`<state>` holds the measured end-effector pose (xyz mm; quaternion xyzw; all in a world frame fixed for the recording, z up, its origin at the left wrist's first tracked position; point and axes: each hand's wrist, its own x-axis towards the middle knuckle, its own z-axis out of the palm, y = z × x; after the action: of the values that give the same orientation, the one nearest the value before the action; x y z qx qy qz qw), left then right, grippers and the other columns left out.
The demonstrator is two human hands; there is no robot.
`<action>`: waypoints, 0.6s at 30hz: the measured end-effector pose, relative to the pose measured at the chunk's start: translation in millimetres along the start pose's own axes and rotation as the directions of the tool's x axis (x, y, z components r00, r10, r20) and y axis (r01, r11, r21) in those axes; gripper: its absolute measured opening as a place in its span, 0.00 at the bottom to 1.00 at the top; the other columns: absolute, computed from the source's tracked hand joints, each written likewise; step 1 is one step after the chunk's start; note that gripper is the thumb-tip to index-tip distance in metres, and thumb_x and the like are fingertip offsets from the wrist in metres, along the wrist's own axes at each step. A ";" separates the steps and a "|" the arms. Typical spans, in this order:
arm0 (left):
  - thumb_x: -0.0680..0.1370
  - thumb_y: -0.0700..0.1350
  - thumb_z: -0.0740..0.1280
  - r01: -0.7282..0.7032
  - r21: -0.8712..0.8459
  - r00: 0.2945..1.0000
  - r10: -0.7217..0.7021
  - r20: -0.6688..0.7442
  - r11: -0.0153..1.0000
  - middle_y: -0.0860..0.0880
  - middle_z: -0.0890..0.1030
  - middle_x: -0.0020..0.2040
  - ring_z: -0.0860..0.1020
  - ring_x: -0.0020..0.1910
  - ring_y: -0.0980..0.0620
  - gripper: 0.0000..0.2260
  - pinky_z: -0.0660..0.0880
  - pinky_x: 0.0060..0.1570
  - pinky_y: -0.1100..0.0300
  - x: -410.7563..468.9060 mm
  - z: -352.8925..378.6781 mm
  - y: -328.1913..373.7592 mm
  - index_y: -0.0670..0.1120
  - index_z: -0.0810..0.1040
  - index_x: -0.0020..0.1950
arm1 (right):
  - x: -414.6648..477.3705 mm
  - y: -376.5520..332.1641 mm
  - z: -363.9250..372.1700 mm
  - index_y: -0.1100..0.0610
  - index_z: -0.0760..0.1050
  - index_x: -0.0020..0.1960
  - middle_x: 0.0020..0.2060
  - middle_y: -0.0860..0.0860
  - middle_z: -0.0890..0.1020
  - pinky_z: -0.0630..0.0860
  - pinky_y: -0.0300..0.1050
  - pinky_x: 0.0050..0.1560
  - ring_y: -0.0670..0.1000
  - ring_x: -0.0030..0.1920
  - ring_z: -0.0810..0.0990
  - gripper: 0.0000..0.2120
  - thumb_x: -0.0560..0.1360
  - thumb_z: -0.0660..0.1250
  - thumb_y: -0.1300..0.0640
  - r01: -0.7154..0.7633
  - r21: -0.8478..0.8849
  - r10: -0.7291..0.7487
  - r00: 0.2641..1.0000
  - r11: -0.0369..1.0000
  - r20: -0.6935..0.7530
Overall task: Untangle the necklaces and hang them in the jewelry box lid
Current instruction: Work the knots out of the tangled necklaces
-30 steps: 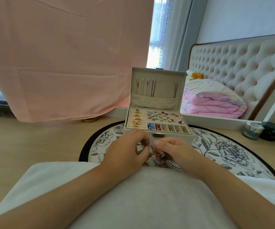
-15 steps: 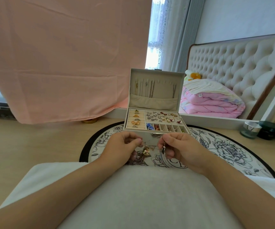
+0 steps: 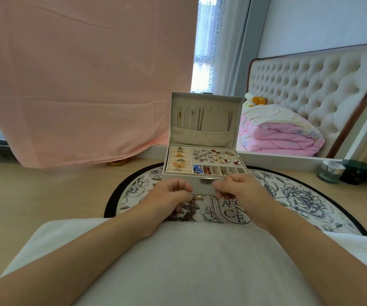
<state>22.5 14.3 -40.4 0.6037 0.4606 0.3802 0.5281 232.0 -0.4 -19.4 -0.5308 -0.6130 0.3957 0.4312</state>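
Necklace tangle: brownish heap just in frt of jewelry box; lid upright w/ chains hung inside.

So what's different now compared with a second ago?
The hands drew apart. A second ago their fingertips met over the tangled necklaces; now the left hand grips the bunch while the right hand has pulled off to its own side, pinching what seems to be one strand. The jewelry box, its open lid and the chains hanging there stayed put.

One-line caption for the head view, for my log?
The left hand and right hand pinch tangled necklaces before the open jewelry box.
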 end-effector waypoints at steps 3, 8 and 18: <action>0.78 0.41 0.71 -0.053 0.163 0.995 0.066 -0.078 0.985 0.49 0.79 0.36 0.74 0.32 0.55 0.02 0.72 0.38 0.60 1.3 3.9 -4.6 0.48 0.82 0.48 | 4.0 -2.0 0.5 0.58 0.74 0.27 0.38 0.58 0.85 0.74 0.48 0.56 0.53 0.46 0.81 0.24 0.81 0.64 0.53 0.017 0.104 -0.005 0.993 0.994 -0.118; 0.79 0.51 0.70 -0.178 0.514 0.970 0.238 -0.052 0.839 0.55 0.82 0.38 0.76 0.36 0.60 0.04 0.71 0.38 0.67 -1.4 3.7 -6.5 0.55 0.82 0.45 | 2.8 -5.9 0.0 0.65 0.80 0.49 0.26 0.54 0.75 0.77 0.50 0.46 0.53 0.33 0.75 0.15 0.84 0.57 0.58 -0.074 0.531 0.096 0.995 0.844 -0.014; 0.84 0.50 0.59 0.048 0.233 0.998 -0.035 -0.058 0.971 0.48 0.76 0.32 0.73 0.33 0.51 0.16 0.70 0.42 0.56 2.2 -8.9 -0.3 0.47 0.75 0.38 | 2.1 -6.0 -3.4 0.58 0.68 0.31 0.33 0.60 0.77 0.77 0.55 0.51 0.59 0.39 0.78 0.14 0.70 0.53 0.71 -0.076 0.684 -0.016 0.992 0.726 0.127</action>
<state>14.7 19.0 -39.4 0.6417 0.5286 0.3281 0.4484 233.2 1.0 -12.5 -0.3176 -0.4399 0.6336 0.5515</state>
